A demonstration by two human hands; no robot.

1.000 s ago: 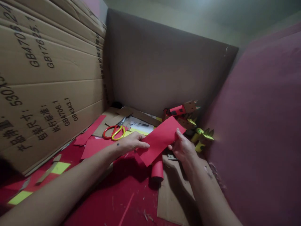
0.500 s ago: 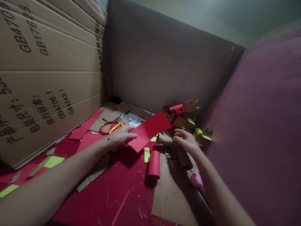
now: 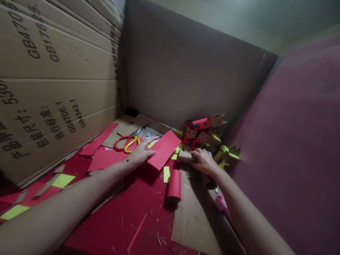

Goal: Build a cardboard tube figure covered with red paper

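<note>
My left hand [image 3: 145,151] holds the lower left part of a red paper rectangle [image 3: 165,148], its thumb on top. My right hand [image 3: 204,160] has its fingers round the right end of a bare cardboard tube [image 3: 184,157]. A second brown tube [image 3: 209,182] lies under that hand, mostly covered. Nearer me, a tube wrapped in red paper [image 3: 174,187] lies beside a small yellow paper piece [image 3: 166,174]. Scissors with red and yellow handles [image 3: 127,143] rest left of my left hand.
Decorated red and yellow tube figures [image 3: 203,132] are piled at the back right. A large cardboard box [image 3: 87,63] stands at the left. Flat cardboard [image 3: 191,223], paper scraps and a pink tool [image 3: 221,202] lie on the red surface [image 3: 106,230].
My right hand has come down and closed round the cardboard tube. The red paper in my left hand has moved slightly left, away from the decorated figures.
</note>
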